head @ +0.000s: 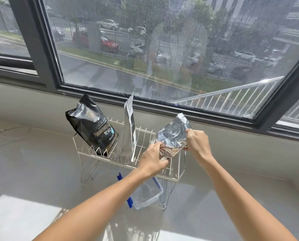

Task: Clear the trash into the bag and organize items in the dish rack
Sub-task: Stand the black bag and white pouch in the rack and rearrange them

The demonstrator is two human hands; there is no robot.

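A white wire dish rack stands on the pale counter by the window. A black foil pouch leans in its left slots. A slim white pouch stands upright in the middle slots. Over the rack's right end both hands hold a crinkled silver foil bag. My left hand grips its lower left corner. My right hand pinches its right edge. A clear plastic container with blue clips lies under the rack, partly hidden by my left forearm.
A large window with a dark frame runs directly behind the rack. A thin white cable lies on the counter at far left. A white surface shows at the lower left.
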